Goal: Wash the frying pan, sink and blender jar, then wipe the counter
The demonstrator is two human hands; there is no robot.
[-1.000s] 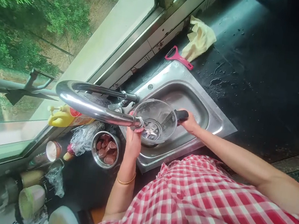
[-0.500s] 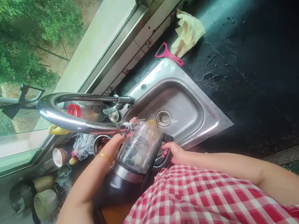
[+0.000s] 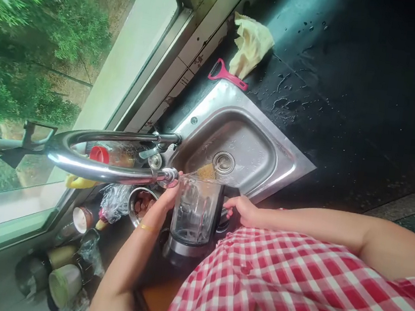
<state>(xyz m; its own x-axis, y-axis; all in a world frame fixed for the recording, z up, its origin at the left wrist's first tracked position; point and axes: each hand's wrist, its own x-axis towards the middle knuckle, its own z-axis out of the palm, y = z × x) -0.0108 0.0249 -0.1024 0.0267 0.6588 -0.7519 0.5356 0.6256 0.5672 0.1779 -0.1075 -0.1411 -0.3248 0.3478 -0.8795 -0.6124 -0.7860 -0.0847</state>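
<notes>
A clear blender jug with a dark base and a silver band is tilted over the near edge of the sink, its mouth toward the basin. My right hand has its fingers curled round the jug's black handle. Against the jug's other side, just under the faucet spout, my left hand holds the wall near the rim; its fingers are partly hidden. Past the rim, a tan scouring sponge lies in the sink near the drain.
A pink peeler and a pale cloth lie beyond the sink on the wet black counter. Left of my arm are a metal pot, a plastic bag and a red-lidded jar. A window runs along the left.
The jug has turned more upright, and its inside now looks clear where it was cloudy and splashing. Both hands remain on it. The sponge shows more plainly.
</notes>
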